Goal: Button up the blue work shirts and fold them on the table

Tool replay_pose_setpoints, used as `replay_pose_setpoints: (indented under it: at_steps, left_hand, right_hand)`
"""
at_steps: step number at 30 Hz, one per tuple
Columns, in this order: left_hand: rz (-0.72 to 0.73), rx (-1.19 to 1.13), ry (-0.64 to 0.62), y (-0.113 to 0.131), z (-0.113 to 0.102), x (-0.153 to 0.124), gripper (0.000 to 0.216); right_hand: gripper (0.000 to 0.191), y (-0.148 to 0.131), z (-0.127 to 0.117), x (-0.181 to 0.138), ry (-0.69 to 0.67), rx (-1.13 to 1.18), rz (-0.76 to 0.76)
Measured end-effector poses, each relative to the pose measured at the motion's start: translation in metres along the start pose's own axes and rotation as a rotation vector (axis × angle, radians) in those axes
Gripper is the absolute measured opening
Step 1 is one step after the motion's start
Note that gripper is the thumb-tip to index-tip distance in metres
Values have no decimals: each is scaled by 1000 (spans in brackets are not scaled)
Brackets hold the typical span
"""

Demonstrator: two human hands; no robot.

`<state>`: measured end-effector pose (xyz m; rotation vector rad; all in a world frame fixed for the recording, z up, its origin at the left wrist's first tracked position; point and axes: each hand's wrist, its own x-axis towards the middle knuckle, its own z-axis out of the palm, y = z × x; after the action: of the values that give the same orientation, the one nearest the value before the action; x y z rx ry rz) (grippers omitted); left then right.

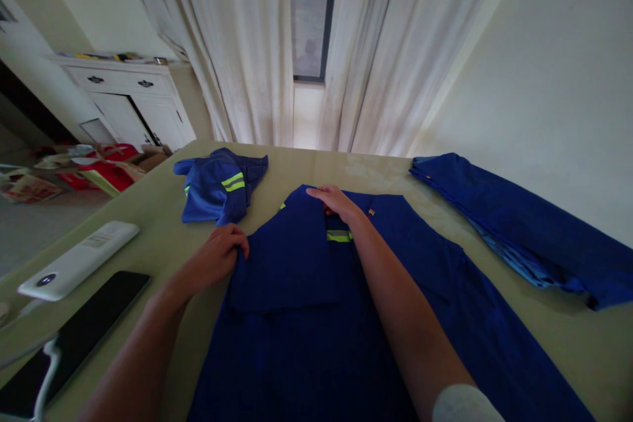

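The left hand (221,256) pinched the folded edge of the blue jacket (291,277), while the right hand (337,202), its grip flat and unclenched, pinned the collar beyond to keep the fold flat.

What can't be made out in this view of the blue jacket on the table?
All in the head view:
- blue jacket: the lower part is cut off by the bottom edge.
- Its collar: covered by the right hand.
- yellow stripe: partly hidden by that wrist.
- left hand: fingertips hidden in the jacket's fold.
- blue garment at right: runs off the right edge, type unclear.
- white remote: label too small to read.
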<state>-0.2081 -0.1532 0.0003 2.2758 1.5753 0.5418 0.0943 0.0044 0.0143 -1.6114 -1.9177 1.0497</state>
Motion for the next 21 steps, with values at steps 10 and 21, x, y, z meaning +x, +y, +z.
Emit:
replay_pose_setpoints:
  at_steps: [10,21]
  left_hand:
    - [-69,49,122,29,-5,-2,48]
    - [-6,352,-37,48,65,-9,73]
  right_hand:
    - [36,-15,4,-12,309,-476,21]
    - [77,2,75,-11,193,-535,-406]
